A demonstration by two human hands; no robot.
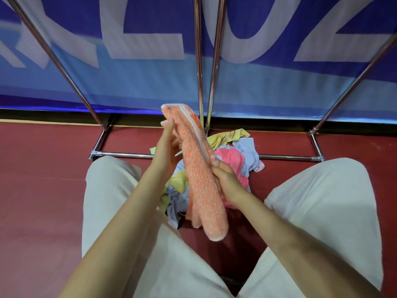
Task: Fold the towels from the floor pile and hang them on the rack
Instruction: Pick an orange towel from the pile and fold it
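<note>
An orange towel (198, 175) with a white stripe is folded into a long narrow strip and held upright in front of me. My left hand (166, 147) lies flat along its left side near the top. My right hand (226, 180) grips its right edge at mid height. Below it, on the red floor between my knees, lies the pile of towels (238, 155) in yellow, pink, light blue and white. The metal rack (200, 82) rises just behind the pile, its poles going up out of view and its base bar (285, 157) resting on the floor.
My knees in pale trousers (326, 201) flank the pile on both sides. A blue banner with large white letters (150, 67) hangs behind the rack. Slanted rack poles (55, 61) stand at left and right. Red floor (38, 168) spreads out to either side.
</note>
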